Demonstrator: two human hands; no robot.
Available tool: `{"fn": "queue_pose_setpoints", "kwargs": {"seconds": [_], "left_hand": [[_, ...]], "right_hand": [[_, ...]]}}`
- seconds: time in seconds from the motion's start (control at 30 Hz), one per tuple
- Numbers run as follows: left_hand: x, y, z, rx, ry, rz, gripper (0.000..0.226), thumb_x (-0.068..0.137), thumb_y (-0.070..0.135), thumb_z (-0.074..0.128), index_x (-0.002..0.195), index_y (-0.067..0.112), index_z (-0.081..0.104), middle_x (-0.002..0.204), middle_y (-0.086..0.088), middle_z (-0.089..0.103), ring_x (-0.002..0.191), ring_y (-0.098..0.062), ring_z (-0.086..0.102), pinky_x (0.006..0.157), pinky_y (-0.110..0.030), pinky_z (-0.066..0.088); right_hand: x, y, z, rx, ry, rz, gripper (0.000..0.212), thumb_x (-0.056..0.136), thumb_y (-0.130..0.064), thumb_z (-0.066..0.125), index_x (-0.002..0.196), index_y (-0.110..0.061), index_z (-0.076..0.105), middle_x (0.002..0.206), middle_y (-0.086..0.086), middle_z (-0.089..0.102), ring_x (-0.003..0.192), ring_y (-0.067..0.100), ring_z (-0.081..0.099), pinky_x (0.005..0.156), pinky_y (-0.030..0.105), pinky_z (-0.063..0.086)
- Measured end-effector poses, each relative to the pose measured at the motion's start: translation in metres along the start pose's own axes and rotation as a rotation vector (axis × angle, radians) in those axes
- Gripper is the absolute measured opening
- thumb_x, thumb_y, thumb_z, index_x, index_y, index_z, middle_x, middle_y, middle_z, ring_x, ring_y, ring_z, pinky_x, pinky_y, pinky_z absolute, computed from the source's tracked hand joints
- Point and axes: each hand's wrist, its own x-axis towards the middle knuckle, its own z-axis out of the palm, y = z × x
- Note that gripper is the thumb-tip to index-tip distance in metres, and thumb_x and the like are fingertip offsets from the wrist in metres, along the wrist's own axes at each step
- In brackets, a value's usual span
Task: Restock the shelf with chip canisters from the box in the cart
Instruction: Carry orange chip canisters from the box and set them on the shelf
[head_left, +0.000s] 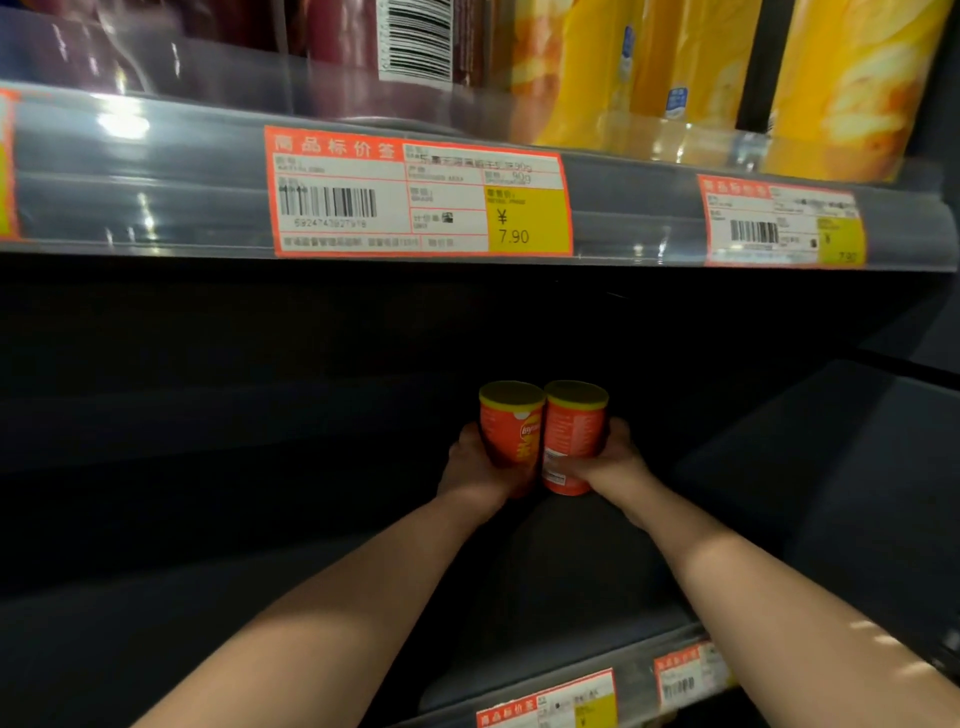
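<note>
Pushing 2 canisters deep into the shelf (571, 561): left hand (470, 470) grips the left canister (511, 426), right hand (615, 462) the right canister (574, 431), touching so I'd guess they pack tight.

The orange-bordered white paper price tag (418, 192) on the upper shelf's clear plastic edge strip (156, 176) reads "商品标价签", "90g" and "¥ 7.90". The similar right-hand tag (782, 223) shows a faint "7.90". The logo on the left orange chip canister (511, 431) is unreadable.
</note>
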Motion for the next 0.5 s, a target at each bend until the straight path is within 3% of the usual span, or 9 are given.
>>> {"fn": "queue_pose_setpoints", "kwargs": {"seconds": [0.13, 0.37, 0.5], "left_hand": [[0.011, -0.004, 0.001, 0.066, 0.02, 0.001, 0.084, 0.068, 0.033, 0.082, 0.139, 0.02, 0.038, 0.137, -0.008, 0.049, 0.123, -0.025, 0.051, 0.102, -0.045, 0.045], [0.023, -0.006, 0.003, 0.141, 0.051, 0.017, 0.078, 0.075, 0.034, 0.078, 0.139, 0.02, 0.035, 0.139, -0.008, 0.046, 0.124, -0.025, 0.051, 0.099, -0.039, 0.046], [0.025, -0.007, 0.003, 0.148, 0.043, 0.004, 0.08, 0.076, 0.034, 0.077, 0.142, 0.02, 0.032, 0.141, -0.008, 0.044, 0.126, -0.026, 0.048, 0.101, -0.041, 0.045]], "right_hand": [[0.009, 0.0, -0.007, 0.009, -0.101, 0.033, 0.076, 0.078, -0.007, 0.074, 0.142, -0.013, 0.034, 0.139, 0.012, 0.049, 0.127, 0.029, 0.049, 0.105, 0.042, 0.04], [0.015, 0.002, 0.001, -0.024, -0.058, 0.013, 0.079, 0.077, -0.011, 0.078, 0.141, -0.01, 0.032, 0.14, 0.014, 0.048, 0.127, 0.031, 0.048, 0.106, 0.046, 0.04], [0.015, 0.001, -0.002, -0.044, -0.11, 0.026, 0.071, 0.084, -0.01, 0.07, 0.144, -0.012, 0.032, 0.142, 0.012, 0.046, 0.131, 0.029, 0.045, 0.103, 0.038, 0.038]]}}
